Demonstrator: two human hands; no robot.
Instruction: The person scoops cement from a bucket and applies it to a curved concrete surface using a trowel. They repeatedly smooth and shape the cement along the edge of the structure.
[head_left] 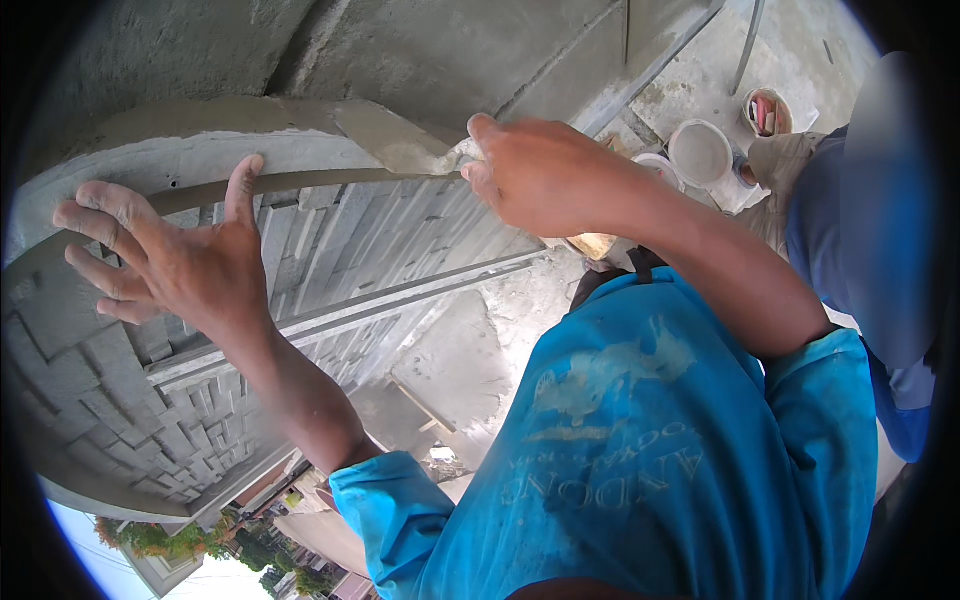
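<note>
My right hand (545, 175) is closed around the cement-smeared handle of a trowel (390, 140). Its flat grey blade lies against the edge of a plastered ledge (300, 148), which runs from the left toward the upper right. Most of the handle is hidden in my fingers. My left hand (175, 250) holds nothing; its fingers and thumb are spread apart just beside the curved, smooth grey face of the ledge at the left. Whether its fingertips touch the ledge I cannot tell. Below the ledge is a wall of grey stacked stone strips (330, 225).
At the upper right, a grey bucket (700, 153) and a bucket with red things inside (767, 112) stand on the concrete floor (680, 85). Another person in blue clothing (840, 220) is close at my right. A pale strip (350, 315) crosses the stone wall.
</note>
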